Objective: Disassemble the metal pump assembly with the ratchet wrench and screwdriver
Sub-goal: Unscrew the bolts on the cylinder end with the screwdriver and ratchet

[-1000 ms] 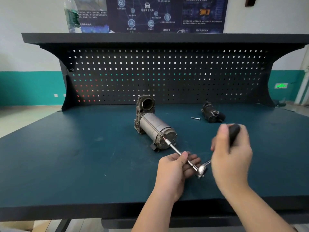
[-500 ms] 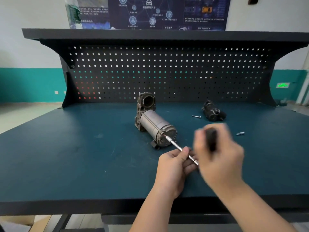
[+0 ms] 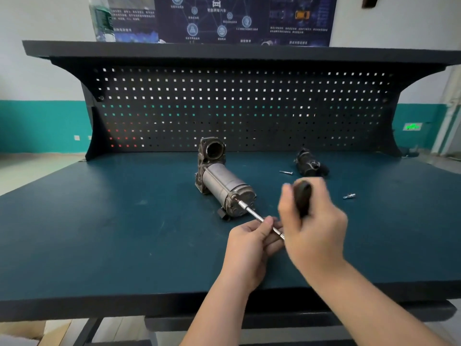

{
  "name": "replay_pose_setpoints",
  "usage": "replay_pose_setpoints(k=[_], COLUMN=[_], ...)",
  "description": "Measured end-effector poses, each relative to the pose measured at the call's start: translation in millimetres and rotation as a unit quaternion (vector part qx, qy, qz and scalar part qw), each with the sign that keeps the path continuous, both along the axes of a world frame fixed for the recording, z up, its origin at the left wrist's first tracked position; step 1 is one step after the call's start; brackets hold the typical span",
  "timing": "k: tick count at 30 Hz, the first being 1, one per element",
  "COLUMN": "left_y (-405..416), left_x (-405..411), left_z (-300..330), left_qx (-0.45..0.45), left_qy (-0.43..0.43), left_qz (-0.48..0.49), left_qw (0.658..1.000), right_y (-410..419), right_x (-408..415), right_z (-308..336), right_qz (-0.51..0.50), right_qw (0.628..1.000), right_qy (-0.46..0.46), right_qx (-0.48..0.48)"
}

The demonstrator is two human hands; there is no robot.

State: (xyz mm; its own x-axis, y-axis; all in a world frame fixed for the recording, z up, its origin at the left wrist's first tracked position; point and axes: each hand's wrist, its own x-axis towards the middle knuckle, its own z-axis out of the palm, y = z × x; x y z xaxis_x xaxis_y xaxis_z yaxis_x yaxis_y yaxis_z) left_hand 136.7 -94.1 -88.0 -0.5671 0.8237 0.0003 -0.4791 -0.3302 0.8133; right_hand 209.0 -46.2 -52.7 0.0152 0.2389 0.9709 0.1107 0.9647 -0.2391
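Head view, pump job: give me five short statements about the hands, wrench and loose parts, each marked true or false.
1. The grey metal cylindrical pump assembly lies on its side on the blue-green bench top. True.
2. The left hand lies flat on the bench. False: it pinches the silver ratchet extension bar.
3. The right hand grips the black ratchet handle. True.
4. The extension tip meets the pump's near end cap. True.
5. The small black removed part sits left of the pump. False: right, far side.
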Motion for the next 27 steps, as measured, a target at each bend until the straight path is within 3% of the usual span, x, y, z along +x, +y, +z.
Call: replay_pose_setpoints(k=[1, 2, 4, 6, 7, 9, 10, 11, 13, 15, 17, 19, 20, 22, 24, 25, 26, 27], left_y=[-2.3, -4.6, -5.8, -2.9, -2.0, -1.2, -2.4, -2.7, -0.9, -3.7, -6.9, -11.1, -12.2, -8.8, -5.6, -3.5, -2.4, -2.1], left_x=[-0.3, -0.1, -0.3, 1.5, 2.3, 1.5, 1.9, 1.8, 2.4, 4.2, 3.7, 3.4, 3.4, 2.9, 1.6, 0.5, 0.3, 1.2], left_z=[1.8, 3.4, 2.1, 1.8, 3.1, 1.7, 2.2, 1.7, 0.1, 2.9, 3.1, 3.5, 4.0, 4.6, 5.1, 3.1, 1.7, 0.0], left_qx=[-0.002, -0.014, -0.038, -0.029, -0.018, 0.005, 0.014, 0.013, 0.002, -0.006, -0.028, -0.031, -0.015, -0.011, 0.009, 0.014, 0.013, 0.005], left_qy=[0.023, 0.039, 0.057, 0.017, -0.016, -0.057, -0.061, -0.056, -0.041, -0.007, 0.065, 0.078, 0.041, -0.019, -0.056, -0.059, -0.056, -0.050], left_qz=[-0.004, -0.005, 0.007, 0.014, 0.009, 0.008, 0.005, 0.005, 0.010, 0.013, 0.014, 0.008, 0.000, 0.000, 0.003, 0.006, 0.013, 0.017], left_qw=[1.000, 0.999, 0.998, 0.999, 1.000, 0.998, 0.998, 0.998, 0.999, 1.000, 0.997, 0.996, 0.999, 1.000, 0.998, 0.998, 0.998, 0.999], right_y=[-7.8, -11.1, -7.9, 0.7, 8.7, 31.6, 38.8, 40.5, 27.4, 0.5, -19.2, -21.2, -15.7, 2.9, 30.3, 40.5, 43.6, 41.9], right_x=[0.0, 0.0, 0.3, -0.2, -0.9, -0.5, 1.1, 1.9, 1.9, -0.4, -3.8, -4.1, -2.6, -0.5, 0.1, 0.4, 1.5, 2.0], right_z=[-4.3, -8.0, -13.2, -9.3, -2.8, 8.8, 12.1, 13.1, 9.9, 6.9, -1.1, -9.7, -10.8, -4.1, 3.1, 3.9, 2.7, -0.8], right_qz=[0.014, 0.024, 0.030, 0.032, 0.064, 0.132, 0.125, 0.096, 0.044, 0.022, 0.013, 0.025, 0.039, 0.074, 0.136, 0.131, 0.109, 0.085], right_qw=[0.991, 0.979, 0.982, 0.999, 0.986, 0.891, 0.855, 0.855, 0.930, 0.992, 0.993, 0.981, 0.989, 0.989, 0.898, 0.861, 0.854, 0.876], right_qy=[-0.048, -0.080, -0.065, 0.029, 0.082, 0.149, 0.139, 0.116, 0.083, 0.041, -0.047, -0.079, -0.056, 0.054, 0.134, 0.129, 0.108, 0.093], right_qx=[0.123, 0.188, 0.176, 0.011, -0.130, -0.409, -0.484, -0.496, -0.356, -0.116, 0.104, 0.175, 0.128, -0.117, -0.396, -0.474, -0.497, -0.466])
